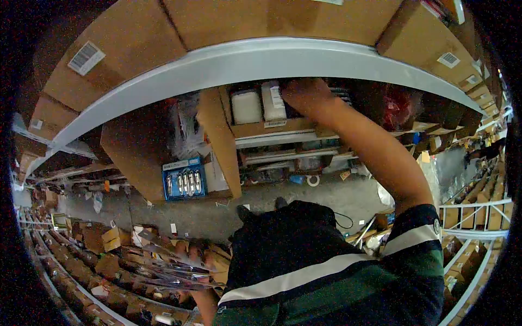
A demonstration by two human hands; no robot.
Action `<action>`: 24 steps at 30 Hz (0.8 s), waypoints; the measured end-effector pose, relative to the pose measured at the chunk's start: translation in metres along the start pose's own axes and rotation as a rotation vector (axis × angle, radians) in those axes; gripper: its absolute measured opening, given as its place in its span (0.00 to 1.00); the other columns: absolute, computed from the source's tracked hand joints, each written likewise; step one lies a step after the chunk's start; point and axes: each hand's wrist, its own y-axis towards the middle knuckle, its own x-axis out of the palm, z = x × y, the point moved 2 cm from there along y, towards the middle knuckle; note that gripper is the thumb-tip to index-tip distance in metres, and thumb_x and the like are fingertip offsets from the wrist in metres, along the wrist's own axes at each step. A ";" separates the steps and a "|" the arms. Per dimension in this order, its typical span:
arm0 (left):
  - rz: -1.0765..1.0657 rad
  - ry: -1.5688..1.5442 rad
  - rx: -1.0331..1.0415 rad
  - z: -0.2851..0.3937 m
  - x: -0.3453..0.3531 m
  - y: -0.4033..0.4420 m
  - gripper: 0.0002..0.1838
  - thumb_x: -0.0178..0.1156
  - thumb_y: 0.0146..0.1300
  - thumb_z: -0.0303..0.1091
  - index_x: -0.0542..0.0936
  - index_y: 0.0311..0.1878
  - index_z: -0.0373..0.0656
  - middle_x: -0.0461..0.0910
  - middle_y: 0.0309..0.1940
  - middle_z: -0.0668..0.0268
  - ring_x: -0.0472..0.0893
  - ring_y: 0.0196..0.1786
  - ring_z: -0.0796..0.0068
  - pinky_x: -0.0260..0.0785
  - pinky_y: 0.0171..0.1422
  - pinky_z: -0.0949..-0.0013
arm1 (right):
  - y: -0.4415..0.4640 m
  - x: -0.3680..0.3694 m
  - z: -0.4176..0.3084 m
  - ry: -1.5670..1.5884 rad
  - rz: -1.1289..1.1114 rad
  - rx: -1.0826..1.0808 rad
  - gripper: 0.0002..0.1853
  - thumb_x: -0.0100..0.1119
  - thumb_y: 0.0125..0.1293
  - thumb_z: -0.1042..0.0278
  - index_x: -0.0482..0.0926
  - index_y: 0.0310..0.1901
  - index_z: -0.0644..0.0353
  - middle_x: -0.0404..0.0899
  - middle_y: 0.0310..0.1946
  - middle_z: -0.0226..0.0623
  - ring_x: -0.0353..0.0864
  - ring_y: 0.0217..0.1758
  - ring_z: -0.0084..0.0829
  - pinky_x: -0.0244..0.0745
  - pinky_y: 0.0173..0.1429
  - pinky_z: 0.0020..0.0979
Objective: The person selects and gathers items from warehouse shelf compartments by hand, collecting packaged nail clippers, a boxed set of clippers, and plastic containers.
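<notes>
Clear plastic packages (173, 273) are bunched in the left hand (194, 254), fingers wrapped round them, well apart from the white shelf beam (288, 58). Right hand (307, 98) is tucked in just under that beam, right beside a labelled white box (271, 108). Its fingertips are lost in the dark, so honestly can't tell if they're gripping anything or spread. Also under the beam, left of that box, sits a plain white block (246, 107). Further left and lower than the beam there's a blue package (185, 180) with a row of silvery items. Big cardboard boxes (223, 22) line the beam's far side.
</notes>
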 end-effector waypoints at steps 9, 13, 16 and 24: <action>-0.018 -0.018 -0.047 0.026 -0.009 0.008 0.33 0.44 0.66 0.51 0.44 0.72 0.65 0.55 0.68 0.59 0.60 0.67 0.50 0.44 0.65 0.33 | 0.007 -0.007 0.002 0.017 -0.462 0.064 0.22 0.42 0.64 0.62 0.68 0.58 0.61 0.68 0.58 0.51 0.66 0.63 0.50 0.57 0.67 0.50; -0.032 -0.021 -0.083 0.030 -0.005 0.017 0.33 0.44 0.66 0.50 0.44 0.72 0.65 0.56 0.68 0.59 0.60 0.67 0.50 0.44 0.65 0.33 | 0.013 0.000 0.003 0.056 -0.506 0.072 0.15 0.52 0.54 0.73 0.77 0.44 0.67 0.74 0.50 0.54 0.72 0.56 0.51 0.65 0.62 0.48; -0.054 -0.025 -0.104 0.031 0.001 0.023 0.34 0.45 0.66 0.50 0.43 0.72 0.65 0.56 0.68 0.59 0.60 0.67 0.50 0.44 0.65 0.33 | 0.011 0.000 0.001 0.088 -0.448 0.087 0.15 0.51 0.56 0.72 0.76 0.45 0.67 0.72 0.53 0.53 0.71 0.58 0.51 0.64 0.63 0.48; 0.027 0.016 -0.077 0.048 -0.023 0.009 0.31 0.41 0.68 0.49 0.42 0.72 0.66 0.55 0.69 0.59 0.58 0.68 0.53 0.41 0.67 0.37 | 0.015 -0.011 0.014 0.191 -0.112 0.163 0.15 0.52 0.57 0.69 0.77 0.45 0.65 0.74 0.50 0.52 0.72 0.56 0.51 0.65 0.61 0.46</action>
